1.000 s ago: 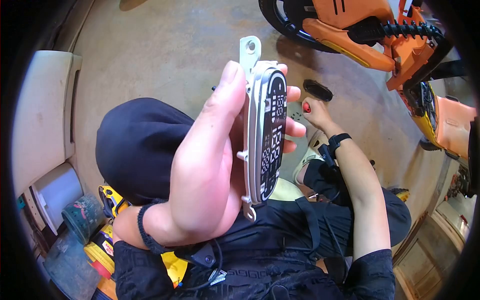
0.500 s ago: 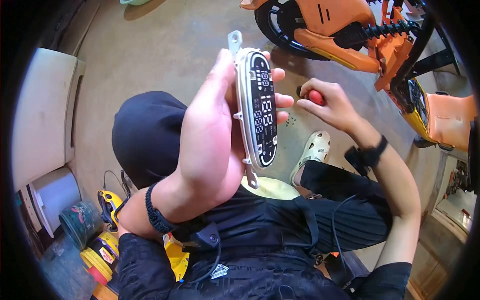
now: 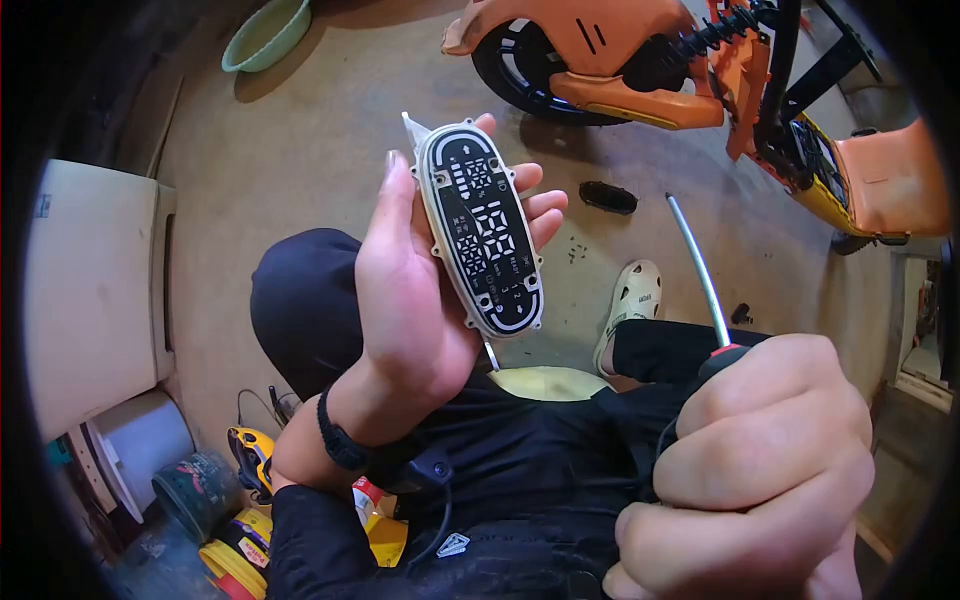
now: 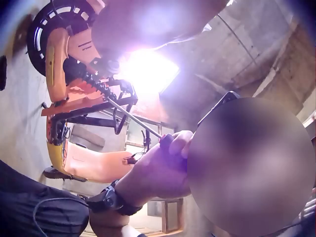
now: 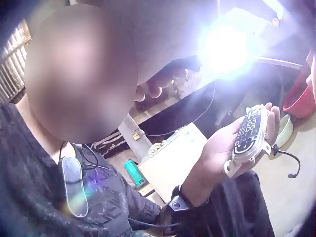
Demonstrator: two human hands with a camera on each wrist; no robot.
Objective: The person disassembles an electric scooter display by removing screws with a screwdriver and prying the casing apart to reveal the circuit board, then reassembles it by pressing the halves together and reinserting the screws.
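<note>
Fingers (image 3: 538, 208) of the left hand (image 3: 415, 300) curl round the far edge of an oval display panel (image 3: 482, 232), the thumb lying along its near edge, so that the panel stands clasped at the centre of the head view, its black face with pale digits turned towards the camera and a mounting tab poking up at its top. At the lower right of the frame the right hand (image 3: 765, 470) is balled tightly round the handle of a screwdriver (image 3: 700, 268). Only the dark collar and bare metal shaft show above the fist, slanting up and leftwards, well apart from the panel. Below the hands lie the person's black-trousered legs, and a cream clog (image 3: 630, 298) rests on the bare concrete floor (image 3: 300, 150), which is stained and dusty. A few small screws (image 3: 577, 250) are scattered just beyond the clog, near a black oval cover (image 3: 607, 197). An orange scooter (image 3: 620, 55) lies partly stripped across the upper right, a pale green basin (image 3: 265, 35) sits at the upper left, and a cream body panel (image 3: 90, 290) leans at the left edge above a yellow tool (image 3: 250, 450) and tubs in the lower left corner.
</note>
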